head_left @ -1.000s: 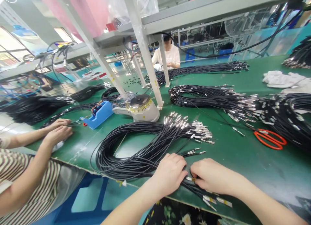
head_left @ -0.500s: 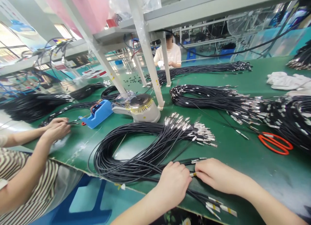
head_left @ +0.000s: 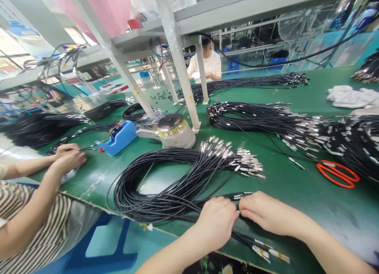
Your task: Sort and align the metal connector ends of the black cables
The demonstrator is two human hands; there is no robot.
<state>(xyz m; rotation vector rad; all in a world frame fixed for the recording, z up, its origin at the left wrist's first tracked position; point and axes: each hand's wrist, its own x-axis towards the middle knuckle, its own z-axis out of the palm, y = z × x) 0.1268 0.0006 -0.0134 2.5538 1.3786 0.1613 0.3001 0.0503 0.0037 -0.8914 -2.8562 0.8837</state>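
Note:
My left hand (head_left: 218,218) is closed around a black cable near its end. Facing it, my right hand (head_left: 260,211) pinches the silvery tip of the same cable, and only a small bit of the tip (head_left: 238,212) shows between my fingers. Behind my hands lies a looped bundle of black cables (head_left: 127,187) with many metal ends fanned out to the right. Two cable ends with pale sleeves (head_left: 241,196) rest just above my fingers. Several more ends with yellow-banded tags (head_left: 278,255) stick out below my left hand, near the table edge.
A round white tape dispenser (head_left: 177,135) and a blue tape holder (head_left: 121,137) stand beyond the bundle. Red-handled scissors (head_left: 337,174) lie right, beside more cable bundles (head_left: 251,118). A co-worker's hands (head_left: 69,159) work at left; another person sits across the table. Metal posts (head_left: 185,76) rise mid-table.
My hands have drawn slightly closer together, so less of the cable tip and its yellow band shows between them. The view has shifted very slightly.

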